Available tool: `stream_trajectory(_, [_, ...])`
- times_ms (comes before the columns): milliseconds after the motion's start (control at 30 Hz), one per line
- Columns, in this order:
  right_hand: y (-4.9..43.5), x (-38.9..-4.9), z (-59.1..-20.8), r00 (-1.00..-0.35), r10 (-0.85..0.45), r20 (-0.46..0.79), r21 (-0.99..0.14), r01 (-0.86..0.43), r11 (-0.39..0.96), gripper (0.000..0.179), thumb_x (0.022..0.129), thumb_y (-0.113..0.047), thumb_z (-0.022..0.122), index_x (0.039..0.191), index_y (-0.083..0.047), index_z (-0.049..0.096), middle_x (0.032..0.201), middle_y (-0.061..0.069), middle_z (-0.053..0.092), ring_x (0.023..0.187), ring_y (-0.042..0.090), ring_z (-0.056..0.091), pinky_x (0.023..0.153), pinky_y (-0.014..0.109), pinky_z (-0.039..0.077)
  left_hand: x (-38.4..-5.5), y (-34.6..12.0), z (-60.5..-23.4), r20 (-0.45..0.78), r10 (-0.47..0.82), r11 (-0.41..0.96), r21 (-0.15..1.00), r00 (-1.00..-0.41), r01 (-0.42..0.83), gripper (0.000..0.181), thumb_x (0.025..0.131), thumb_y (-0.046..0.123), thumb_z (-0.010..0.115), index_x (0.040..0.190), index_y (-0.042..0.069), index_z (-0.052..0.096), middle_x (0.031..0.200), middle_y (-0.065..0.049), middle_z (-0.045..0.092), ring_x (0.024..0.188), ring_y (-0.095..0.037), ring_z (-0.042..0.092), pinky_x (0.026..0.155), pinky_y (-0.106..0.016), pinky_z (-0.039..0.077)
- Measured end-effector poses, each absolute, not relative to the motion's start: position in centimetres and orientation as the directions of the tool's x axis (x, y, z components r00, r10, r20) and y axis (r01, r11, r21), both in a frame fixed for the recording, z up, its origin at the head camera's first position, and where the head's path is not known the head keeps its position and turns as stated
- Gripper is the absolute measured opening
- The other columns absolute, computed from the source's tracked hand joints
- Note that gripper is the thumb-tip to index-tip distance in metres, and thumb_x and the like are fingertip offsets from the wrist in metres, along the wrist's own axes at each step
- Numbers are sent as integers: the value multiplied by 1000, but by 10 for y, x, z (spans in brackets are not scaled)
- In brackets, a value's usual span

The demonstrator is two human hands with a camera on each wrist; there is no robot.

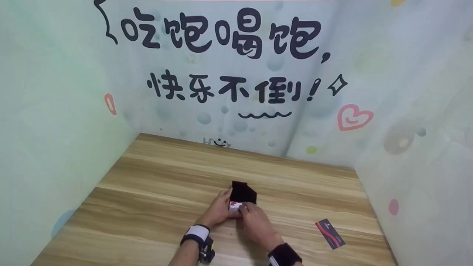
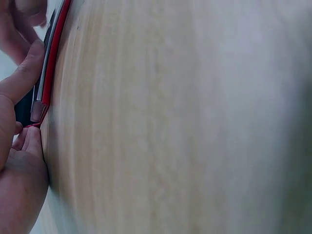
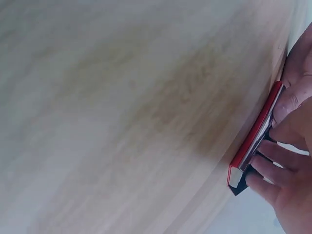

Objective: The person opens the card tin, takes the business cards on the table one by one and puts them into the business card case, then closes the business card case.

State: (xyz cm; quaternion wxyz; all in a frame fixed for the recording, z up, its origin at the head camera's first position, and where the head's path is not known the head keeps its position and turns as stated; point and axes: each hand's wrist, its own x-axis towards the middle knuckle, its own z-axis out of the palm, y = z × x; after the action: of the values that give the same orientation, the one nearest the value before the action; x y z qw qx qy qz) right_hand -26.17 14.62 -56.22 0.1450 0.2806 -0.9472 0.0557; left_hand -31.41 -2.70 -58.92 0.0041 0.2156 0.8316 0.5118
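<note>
A small card case (image 1: 242,192), black inside and red outside, lies on the table with its flap unfolded away from me. A white and red printed card (image 1: 234,205) shows in its near part. My left hand (image 1: 218,210) grips the left side, its thumb over the top. From the right, my right hand (image 1: 257,224) holds the case, fingertips over the card's right end and part of the card hidden. In the left wrist view the case's red edge (image 2: 54,58) lies close to the wood; the right wrist view shows my right fingers (image 3: 268,168) bent against the black part.
On the wood-grain table (image 1: 147,177) a dark business card (image 1: 330,234) with a red stripe lies to the right. Pale printed curtains (image 1: 229,122) with black lettering stand behind and at both sides. Each wrist wears a strap, with a small device (image 1: 207,250) on the left one.
</note>
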Motion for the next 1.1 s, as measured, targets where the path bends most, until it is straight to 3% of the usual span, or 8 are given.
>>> stream_trajectory(167, [156,-262,-560,-786,-478,392,18,-513,858,39,82,-2,66,121,4,64,124,21,64,117,34,62,97,48,55,-313,-31,-589,196,357,392,856,-913,337,104,74,20,88,150,-15,26,149,-35,39,138,-48,39,119,-58,31])
stream_trajectory(400, [192,-265,-553,-736,-421,530,37,-475,879,31,83,-5,71,113,1,68,112,15,68,105,30,66,86,47,57,-314,-34,-589,170,346,382,873,-923,304,104,73,12,87,150,-16,24,149,-35,37,141,-48,36,121,-56,28])
stream_trajectory(500, [218,-263,-553,-753,-369,545,10,-435,901,34,81,-5,76,113,2,68,111,16,69,104,32,67,85,50,57,-314,-32,-589,172,352,380,872,-920,308,103,75,14,87,150,-17,23,148,-35,38,141,-48,36,120,-56,29])
stream_trajectory(700, [272,-247,-558,-844,-259,470,7,-290,957,32,83,-1,70,115,2,67,115,19,67,107,35,65,79,57,55,-312,-31,-589,164,352,391,869,-922,304,103,75,17,87,151,-15,24,148,-34,39,140,-48,38,120,-56,29])
stream_trajectory(933, [319,-227,-551,-931,-173,320,51,-166,985,44,85,-9,72,126,3,59,127,25,60,118,41,57,86,68,50,-313,-29,-587,134,356,395,875,-925,279,102,77,17,86,152,-13,23,150,-33,36,142,-49,35,121,-56,28])
stream_trajectory(1033, [334,-223,-546,-954,-125,272,-6,-132,991,54,83,-16,77,129,3,56,129,28,58,120,45,55,88,72,47,-313,-27,-587,139,354,390,877,-925,281,102,76,15,86,152,-13,23,150,-34,36,142,-49,35,121,-57,27])
stream_trajectory(1100, [344,-220,-543,-977,-68,201,-103,-91,991,66,81,-23,80,134,5,53,132,31,55,122,48,54,89,73,45,-313,-26,-586,154,354,394,870,-922,297,102,75,14,87,151,-14,24,149,-35,37,141,-50,36,121,-58,28])
